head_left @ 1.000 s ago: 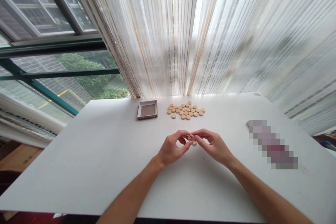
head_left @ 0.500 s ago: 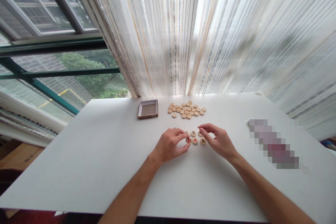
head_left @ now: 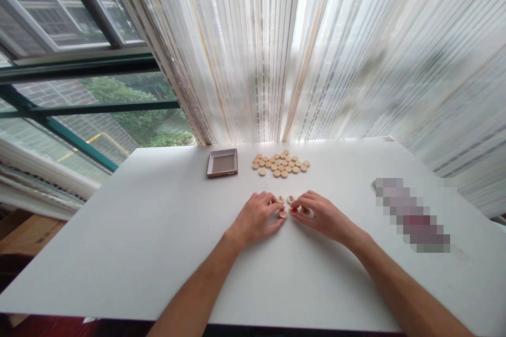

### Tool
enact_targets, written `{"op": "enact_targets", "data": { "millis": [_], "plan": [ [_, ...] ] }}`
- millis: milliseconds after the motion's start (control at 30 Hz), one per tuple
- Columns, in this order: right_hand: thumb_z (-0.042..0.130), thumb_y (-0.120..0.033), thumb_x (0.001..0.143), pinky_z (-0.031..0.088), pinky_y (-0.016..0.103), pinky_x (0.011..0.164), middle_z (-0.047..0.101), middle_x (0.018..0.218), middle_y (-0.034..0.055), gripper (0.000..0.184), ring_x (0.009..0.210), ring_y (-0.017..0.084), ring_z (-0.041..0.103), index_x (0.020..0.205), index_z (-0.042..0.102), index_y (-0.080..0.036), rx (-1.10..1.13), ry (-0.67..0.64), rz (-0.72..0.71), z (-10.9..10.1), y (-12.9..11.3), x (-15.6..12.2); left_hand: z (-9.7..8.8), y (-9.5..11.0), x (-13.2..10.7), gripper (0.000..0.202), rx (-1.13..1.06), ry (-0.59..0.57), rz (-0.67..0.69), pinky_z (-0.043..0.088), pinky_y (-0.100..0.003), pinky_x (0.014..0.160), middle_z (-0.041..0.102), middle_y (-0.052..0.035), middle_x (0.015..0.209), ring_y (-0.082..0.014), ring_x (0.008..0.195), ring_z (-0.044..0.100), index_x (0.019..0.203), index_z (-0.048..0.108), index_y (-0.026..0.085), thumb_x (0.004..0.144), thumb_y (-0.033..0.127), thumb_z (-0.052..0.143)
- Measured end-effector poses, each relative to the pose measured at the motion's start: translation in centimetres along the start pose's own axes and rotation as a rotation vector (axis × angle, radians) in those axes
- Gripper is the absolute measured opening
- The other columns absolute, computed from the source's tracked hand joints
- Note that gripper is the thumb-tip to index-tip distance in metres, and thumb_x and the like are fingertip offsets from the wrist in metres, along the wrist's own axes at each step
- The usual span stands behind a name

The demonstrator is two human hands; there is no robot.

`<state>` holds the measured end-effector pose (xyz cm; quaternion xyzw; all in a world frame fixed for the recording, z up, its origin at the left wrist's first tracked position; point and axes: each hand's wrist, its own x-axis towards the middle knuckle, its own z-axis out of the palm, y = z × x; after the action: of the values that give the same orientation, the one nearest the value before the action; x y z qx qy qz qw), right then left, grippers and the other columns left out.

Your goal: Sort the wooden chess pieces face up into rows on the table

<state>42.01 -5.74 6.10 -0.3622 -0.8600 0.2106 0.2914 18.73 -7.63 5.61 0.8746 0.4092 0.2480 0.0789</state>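
This is looking like a room in a home. A sheer striped curtain [head_left: 253,52] is hanging across the far side and the right, and daylight is coming through it. At the left a window with green bars [head_left: 95,110] is giving onto trees [head_left: 122,95] and a building [head_left: 47,16]. A plain white table [head_left: 138,221] is standing by the curtain, wooden discs bearing characters [head_left: 280,199] are lying on it like game pieces, and a cardboard box [head_left: 31,237] is sitting low at the left.

One head-worn view; from above the table [head_left: 138,253]; faces forward and down, curtain [head_left: 253,52] beyond.
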Motion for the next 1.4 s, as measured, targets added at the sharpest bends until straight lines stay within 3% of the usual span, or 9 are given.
{"op": "enact_targets", "data": {
  "millis": [200,433,967,1400],
  "plan": [
    [0.064,-0.028,0.090,0.054,0.034,0.072,0.070,0.089,0.0057,0.008,0.084,0.021,0.062,0.095,0.070,-0.026,-0.050,-0.032,-0.009,0.04,0.35,-0.11,0.04,-0.04,0.02,0.023,-0.024,-0.002,0.007,0.045,-0.035,0.081,0.066,-0.0055,0.099,-0.0218,0.095,0.061,0.109,0.067,0.024,0.086,0.026,0.066],
    [0.064,-0.028,0.090,0.054,0.035,0.074,0.069,0.091,0.0062,0.007,0.086,0.022,0.061,0.092,0.071,-0.026,-0.081,-0.043,-0.019,0.09,0.35,-0.10,0.26,-0.41,0.14,0.010,-0.029,-0.024,0.021,0.045,-0.035,0.083,0.069,-0.0044,0.098,-0.0204,0.094,0.063,0.096,0.070,0.023,0.089,0.023,0.063],
    [0.063,-0.014,0.086,0.053,0.034,0.077,0.068,0.093,0.0056,0.011,0.090,0.022,0.060,0.091,0.067,-0.023,-0.100,-0.084,-0.004,-0.02,-0.01,-0.22,0.39,-0.65,0.05,0.010,-0.012,-0.019,0.012,0.045,-0.034,0.081,0.070,-0.0037,0.098,-0.0192,0.094,0.065,0.096,0.070,0.024,0.091,0.026,0.062],
    [0.066,-0.018,0.086,0.052,0.036,0.079,0.068,0.093,0.0053,0.008,0.091,0.023,0.059,0.090,0.067,-0.024,-0.099,-0.066,-0.021,-0.49,-0.02,-0.21,0.46,-0.83,0.03,0.010,-0.024,-0.016,-0.001,0.043,-0.034,0.083,0.071,-0.0031,0.099,-0.0188,0.091,0.065,0.096,0.069,0.023,0.092,0.027,0.061]
  ]
}}
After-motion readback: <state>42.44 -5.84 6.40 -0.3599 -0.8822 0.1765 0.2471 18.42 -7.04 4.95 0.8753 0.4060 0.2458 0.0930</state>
